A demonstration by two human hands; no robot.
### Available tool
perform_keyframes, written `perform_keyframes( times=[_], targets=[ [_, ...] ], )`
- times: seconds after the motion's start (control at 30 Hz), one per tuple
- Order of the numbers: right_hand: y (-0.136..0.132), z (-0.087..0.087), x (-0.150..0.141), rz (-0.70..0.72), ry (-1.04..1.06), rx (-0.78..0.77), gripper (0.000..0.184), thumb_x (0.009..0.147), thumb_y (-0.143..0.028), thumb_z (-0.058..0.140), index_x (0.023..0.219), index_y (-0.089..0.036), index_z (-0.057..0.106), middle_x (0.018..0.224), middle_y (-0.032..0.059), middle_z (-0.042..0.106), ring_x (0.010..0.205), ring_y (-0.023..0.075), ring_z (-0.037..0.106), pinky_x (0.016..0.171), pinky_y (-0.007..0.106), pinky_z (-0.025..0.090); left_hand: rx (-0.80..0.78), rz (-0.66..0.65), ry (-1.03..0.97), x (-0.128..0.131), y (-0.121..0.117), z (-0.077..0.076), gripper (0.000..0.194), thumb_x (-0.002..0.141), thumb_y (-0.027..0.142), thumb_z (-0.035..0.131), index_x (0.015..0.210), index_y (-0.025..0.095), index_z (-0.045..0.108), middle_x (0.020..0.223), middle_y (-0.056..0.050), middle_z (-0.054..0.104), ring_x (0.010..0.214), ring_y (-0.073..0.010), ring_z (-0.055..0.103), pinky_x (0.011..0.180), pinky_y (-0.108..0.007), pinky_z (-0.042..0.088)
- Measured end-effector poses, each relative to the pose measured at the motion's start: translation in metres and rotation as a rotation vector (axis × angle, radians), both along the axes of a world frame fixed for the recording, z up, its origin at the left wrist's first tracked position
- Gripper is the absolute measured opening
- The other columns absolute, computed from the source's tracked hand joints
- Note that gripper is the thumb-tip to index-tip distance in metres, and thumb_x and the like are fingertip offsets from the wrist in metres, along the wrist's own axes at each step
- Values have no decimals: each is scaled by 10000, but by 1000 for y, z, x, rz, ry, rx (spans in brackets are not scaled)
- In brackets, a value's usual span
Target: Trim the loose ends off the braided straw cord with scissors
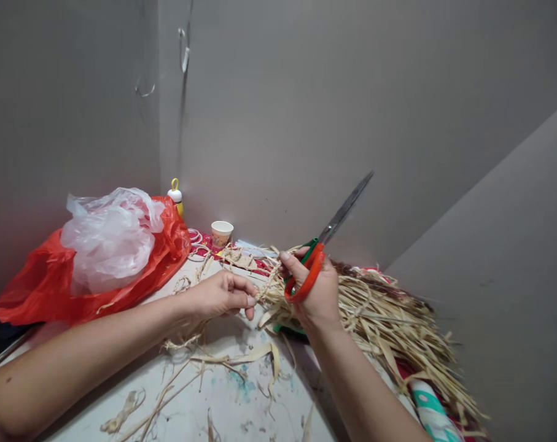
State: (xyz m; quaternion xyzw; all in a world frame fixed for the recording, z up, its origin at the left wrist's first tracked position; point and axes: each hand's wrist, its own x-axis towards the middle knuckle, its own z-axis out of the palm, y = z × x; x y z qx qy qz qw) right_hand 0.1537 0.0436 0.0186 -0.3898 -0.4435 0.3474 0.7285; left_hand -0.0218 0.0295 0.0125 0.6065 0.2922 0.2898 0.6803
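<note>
One cord [269, 280] is running from the left hand [225, 296], whose fingertips are pinching it, to the right hand [322, 288], whose thumb is apparently steadying it. That hand is also gripping scissors [328, 229], blades pointing away, presumably sparing the cord.

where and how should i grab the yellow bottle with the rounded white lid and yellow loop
Probably by the yellow loop, coming from above: it stands up from the rounded white lid, while the crumpled red plastic bag in front hides the lower part of the yellow bottle.
</note>
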Motion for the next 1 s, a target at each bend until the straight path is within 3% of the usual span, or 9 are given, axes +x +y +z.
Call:
perform_keyframes(
  times=[0.13,0.23,0.33,0.43,0.5,0.57,0.67,0.8,1.0],
  targets=[
    [3,-2,3,14,-35,-16,373,564,-308,811,759,-193,515,630,-82,549,492,64,520,488,198,431,117,29,55,2,-1,-2,118,756,237,626,807,135,656,610,-7,631,465,-57,357,485,-196,251],
    [5,-5,5,18,0,-33,389,555,-319,816,760,-193,512,613,-83,545,484,64,510,474,194,413,102,140,61,6,-2,-8,245,752,238,634,967,122,652,610,5,623,443,-52,348,480,-194,269],
    [7,-8,5,3,26,-25,383,572,-331,809,761,-195,505,597,-86,537,477,61,495,465,188,399,258,276,24,9,-3,-13,428,699,227,701,1112,137,631,744,-21,671,606,-102,531,594,-214,390],
    [10,-12,5,-7,18,-32,390,573,-346,812,765,-195,508,608,-86,529,474,55,475,457,186,390,484,374,36,8,-5,-16,309,778,263,628,1065,162,682,981,-70,700,838,-167,604,754,-268,438],
    [12,-15,6,-13,0,-51,407,559,-359,820,769,-195,512,616,-84,527,472,55,468,454,189,390,535,370,41,8,-7,-16,262,830,295,561,1007,166,706,986,-72,706,848,-177,611,767,-282,445],
    [12,-16,6,-21,-32,-59,414,558,-373,821,775,-197,515,607,-84,522,475,60,465,456,192,391,487,324,28,8,-7,-14,243,835,320,552,876,146,717,844,-63,710,746,-158,605,700,-260,446],
    [10,-17,6,-24,-106,-58,402,594,-414,796,786,-199,515,595,-79,516,480,70,460,450,195,380,234,255,-46,10,-5,-11,277,810,365,572,666,135,625,604,-31,643,498,-90,501,513,-206,378],
    [7,-20,5,-7,-270,-93,362,725,-522,661,772,-205,491,572,-72,489,468,80,424,439,202,346,-98,252,-244,10,4,-9,206,769,345,606,799,144,571,555,-26,626,373,-72,432,382,-178,285],
    [5,-37,9,-120,-868,25,299,805,-496,556,754,-225,439,619,-41,504,575,128,469,570,251,378,-216,393,-454,-4,22,-1,152,775,159,574,912,99,607,711,-18,581,426,-41,431,368,-151,316]
  ],
)
